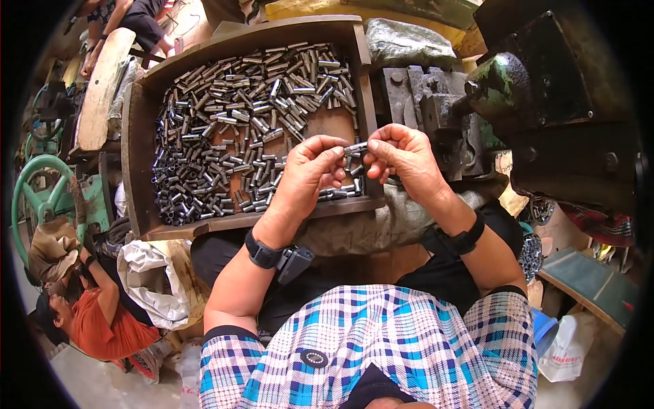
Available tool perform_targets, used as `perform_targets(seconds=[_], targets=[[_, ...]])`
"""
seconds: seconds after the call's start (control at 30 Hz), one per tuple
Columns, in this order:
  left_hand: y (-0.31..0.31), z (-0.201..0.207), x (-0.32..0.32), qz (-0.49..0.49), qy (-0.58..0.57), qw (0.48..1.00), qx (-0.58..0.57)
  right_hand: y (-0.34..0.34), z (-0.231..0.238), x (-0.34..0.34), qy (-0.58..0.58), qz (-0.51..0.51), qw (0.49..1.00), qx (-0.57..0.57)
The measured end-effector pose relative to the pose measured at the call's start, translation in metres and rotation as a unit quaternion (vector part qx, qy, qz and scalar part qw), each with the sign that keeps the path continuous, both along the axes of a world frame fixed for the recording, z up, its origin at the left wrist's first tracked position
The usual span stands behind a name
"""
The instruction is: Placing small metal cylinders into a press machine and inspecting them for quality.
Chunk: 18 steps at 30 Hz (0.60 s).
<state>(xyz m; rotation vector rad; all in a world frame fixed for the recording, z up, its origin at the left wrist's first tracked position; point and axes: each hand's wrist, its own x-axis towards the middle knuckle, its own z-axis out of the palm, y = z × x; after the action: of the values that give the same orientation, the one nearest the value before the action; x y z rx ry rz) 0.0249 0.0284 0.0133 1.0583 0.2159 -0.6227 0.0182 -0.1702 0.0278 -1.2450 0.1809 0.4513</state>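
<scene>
Between my two hands is a short metal tube (355,148), held level over the right side of a wooden tray (272,28). The thumb and fingers of my left hand (313,167) pinch its left end. My right hand (407,158) pinches the right end, so only the tube's middle shows. Many similar short metal tubes (231,116) lie loose in the tray, piled in all directions, with some standing on end at the near left. Parts of the tray's brown floor show between them.
Right of the tray stands a dark, greasy machine (504,85) with a metal block (443,102). A green handwheel (51,191) is at the left, near a person in an orange shirt (112,320). Another person's arm (112,31) shows at the top left. A white sack (153,283) lies left of me.
</scene>
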Motion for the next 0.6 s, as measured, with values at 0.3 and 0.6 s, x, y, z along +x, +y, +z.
perform_targets(seconds=[0.3,0.6], targets=[[-0.0023,0.0019,-0.0032,0.002,-0.034,0.999,0.01,0.0013,-0.0036,-0.0012,0.044,-0.023,0.998,0.034],[-0.0039,0.0036,-0.0051,0.026,-0.064,0.997,0.02,0.0013,-0.0086,-0.0027,0.051,-0.024,0.995,0.081]])
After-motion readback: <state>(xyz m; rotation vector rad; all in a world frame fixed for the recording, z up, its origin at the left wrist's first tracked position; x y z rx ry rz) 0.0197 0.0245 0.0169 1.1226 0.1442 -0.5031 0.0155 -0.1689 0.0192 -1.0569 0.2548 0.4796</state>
